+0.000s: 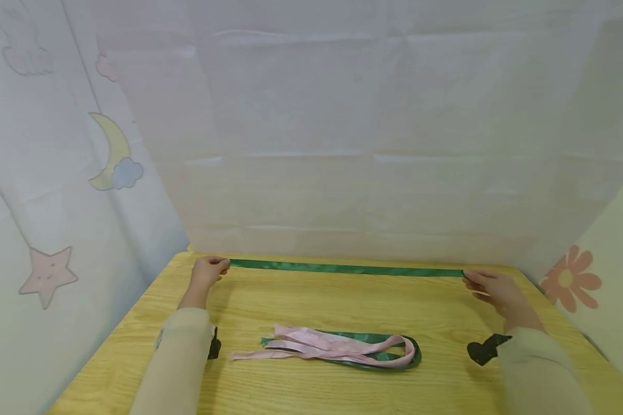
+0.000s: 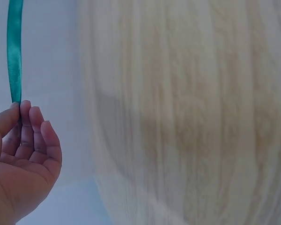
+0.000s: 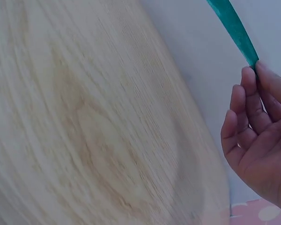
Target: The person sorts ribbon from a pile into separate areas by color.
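Observation:
A green satin ribbon (image 1: 342, 268) stretches nearly straight between the two hands, over the far part of the table. My left hand (image 1: 207, 274) pinches one end between thumb and forefinger. In the left wrist view the ribbon (image 2: 14, 51) runs up from those fingertips, the other fingers half curled beside them. The opposite end is pinched by my right hand (image 1: 498, 290). The right wrist view shows the ribbon (image 3: 235, 33) leaving the thumb and forefinger at a slant. Nearer the front lies a folded bundle of pink ribbon (image 1: 337, 344) on top of green ribbon (image 1: 416, 358).
The wooden table (image 1: 291, 392) has a light yellow grain and rounded far corners. A pale sheet (image 1: 342, 144) hangs right behind its far edge. Printed wall coverings with a star (image 1: 48, 275) and a flower (image 1: 571, 279) flank the sides. Black straps (image 1: 488, 348) sit at both wrists.

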`<state>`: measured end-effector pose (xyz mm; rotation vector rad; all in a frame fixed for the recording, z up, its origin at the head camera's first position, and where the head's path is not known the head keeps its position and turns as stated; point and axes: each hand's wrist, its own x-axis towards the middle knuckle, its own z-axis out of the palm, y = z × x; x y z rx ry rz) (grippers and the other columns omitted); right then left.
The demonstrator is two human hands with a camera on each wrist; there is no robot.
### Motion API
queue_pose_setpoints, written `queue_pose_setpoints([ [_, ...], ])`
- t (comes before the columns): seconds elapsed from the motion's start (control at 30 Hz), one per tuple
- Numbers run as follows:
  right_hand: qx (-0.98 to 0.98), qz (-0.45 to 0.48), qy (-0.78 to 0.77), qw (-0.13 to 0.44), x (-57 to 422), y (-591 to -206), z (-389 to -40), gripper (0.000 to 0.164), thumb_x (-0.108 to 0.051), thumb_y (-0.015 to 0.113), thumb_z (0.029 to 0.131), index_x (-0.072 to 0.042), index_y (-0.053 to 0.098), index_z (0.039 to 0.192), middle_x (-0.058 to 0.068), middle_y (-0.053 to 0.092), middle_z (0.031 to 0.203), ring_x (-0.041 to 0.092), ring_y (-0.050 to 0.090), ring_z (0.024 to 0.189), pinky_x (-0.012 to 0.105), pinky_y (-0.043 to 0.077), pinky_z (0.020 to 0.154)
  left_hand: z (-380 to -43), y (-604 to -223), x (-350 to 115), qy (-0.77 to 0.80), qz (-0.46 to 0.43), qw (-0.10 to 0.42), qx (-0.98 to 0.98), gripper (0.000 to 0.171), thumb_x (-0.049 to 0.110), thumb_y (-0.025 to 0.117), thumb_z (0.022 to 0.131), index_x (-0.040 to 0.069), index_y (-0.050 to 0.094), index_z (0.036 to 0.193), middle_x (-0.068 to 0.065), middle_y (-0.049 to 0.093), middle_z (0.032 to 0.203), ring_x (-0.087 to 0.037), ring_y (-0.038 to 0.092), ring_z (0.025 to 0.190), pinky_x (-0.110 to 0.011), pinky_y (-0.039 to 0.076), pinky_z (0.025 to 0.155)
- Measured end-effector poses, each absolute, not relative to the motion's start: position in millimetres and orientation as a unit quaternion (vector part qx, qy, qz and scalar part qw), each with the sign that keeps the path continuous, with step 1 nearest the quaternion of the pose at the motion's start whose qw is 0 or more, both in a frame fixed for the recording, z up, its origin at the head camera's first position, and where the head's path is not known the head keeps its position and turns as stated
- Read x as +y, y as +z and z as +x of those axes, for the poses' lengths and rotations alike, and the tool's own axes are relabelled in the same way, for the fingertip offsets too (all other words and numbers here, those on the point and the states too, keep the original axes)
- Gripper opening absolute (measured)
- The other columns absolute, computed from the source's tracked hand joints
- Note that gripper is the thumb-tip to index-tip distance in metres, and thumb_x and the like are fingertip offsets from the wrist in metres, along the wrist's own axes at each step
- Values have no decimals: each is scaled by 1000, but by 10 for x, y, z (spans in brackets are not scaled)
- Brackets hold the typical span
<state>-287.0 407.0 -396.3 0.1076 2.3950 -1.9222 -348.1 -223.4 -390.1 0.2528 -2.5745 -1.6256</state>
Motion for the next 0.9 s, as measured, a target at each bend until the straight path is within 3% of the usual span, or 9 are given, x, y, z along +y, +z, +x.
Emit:
queue_pose_setpoints([
  [0.1, 758, 57, -650, 22, 4054, -4020, -2946, 6, -35, 61, 90, -31, 66, 88, -15, 66, 85, 1, 61, 81, 23, 50, 74, -3494, -3891, -2227, -553, 98, 37, -826, 33, 16, 51, 97, -7, 56, 119, -16, 64, 102, -23, 61, 91, -40, 48, 84],
  [0.27, 735, 105, -670, 7, 4005, -4093, -3033, 14, -35, 61, 90, -33, 68, 77, -14, 66, 76, 3, 61, 73, 25, 49, 70, -3493, -3898, -2199, -583, 121, 36, -803, 34, 16, 54, 95, -8, 56, 119, -9, 66, 92, -13, 62, 78, -38, 50, 82],
  [0.43, 738, 115, -665, 17, 3925, -4126, -3044, 15, -34, 55, 93, -23, 62, 86, -13, 64, 75, 5, 61, 74, 26, 47, 70, -3488, -3960, -2171, -580, 136, 35, -803, 32, 16, 56, 94, -8, 56, 116, -4, 66, 85, -10, 61, 73, -38, 50, 81],
  [0.6, 730, 138, -669, 20, 3872, -4171, -3062, 18, -35, 55, 93, -22, 64, 85, -12, 65, 75, 6, 62, 74, 27, 48, 69, -3519, -4030, -2156, -580, 146, 31, -801, 32, 14, 56, 94, -8, 57, 116, -6, 67, 86, -12, 61, 74, -37, 50, 81],
  [0.9, 628, 175, -758, 24, 3891, -4283, -3114, 4, -19, 59, 92, -15, 59, 94, -3, 65, 79, 6, 60, 73, 19, 48, 59, -3608, -4130, -2144, -581, 152, 22, -800, 35, 13, 57, 93, -11, 56, 118, -1, 65, 78, -21, 63, 82, -32, 52, 71],
])
